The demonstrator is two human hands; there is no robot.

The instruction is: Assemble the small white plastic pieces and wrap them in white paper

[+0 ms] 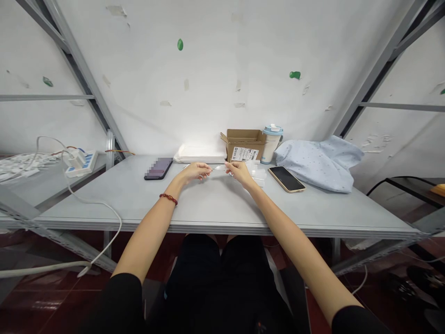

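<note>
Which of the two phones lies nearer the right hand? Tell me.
The tan-edged phone, just right of the right hand by the blue cloth; the dark phone lies past the left hand.

A plain workroom, more like a packing or storage space than an office. A grey metal table (215, 208) stands against a scuffed white wall (215, 69) marked with tape scraps. Bare metal shelving frames (86, 79) rise on both sides. A power strip (81, 162) and a labelled cardboard box (243, 144) sit on the work surfaces.
</note>
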